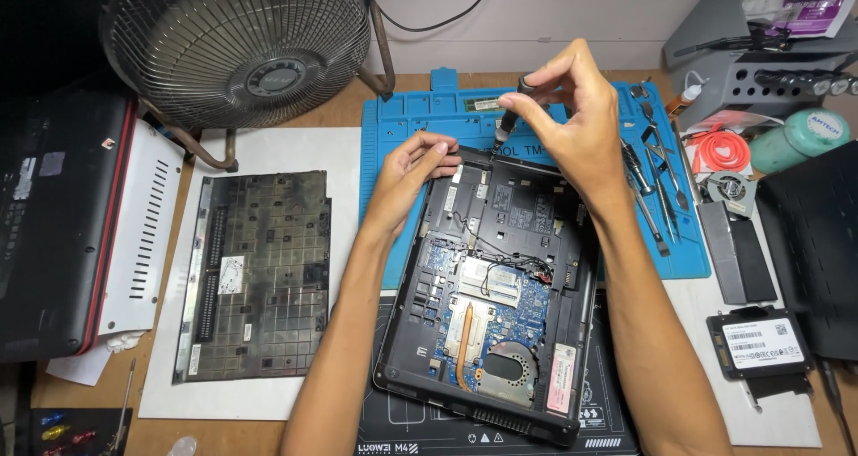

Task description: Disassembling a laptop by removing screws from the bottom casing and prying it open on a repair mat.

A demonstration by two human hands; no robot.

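right hand (572, 121) fingers pinch screwdriver (511, 114) upright, tip at laptop (500, 304) top edge, frame centre | left hand (413, 172) fingers curled, steadying edge | risk: tip slips, gouges board or strips screw

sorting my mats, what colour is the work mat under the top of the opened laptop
Blue work mat, seen best in the head view.

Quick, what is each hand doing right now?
Left hand: fingers curled, touching the opened laptop's top edge.
Right hand: closed on a screwdriver.
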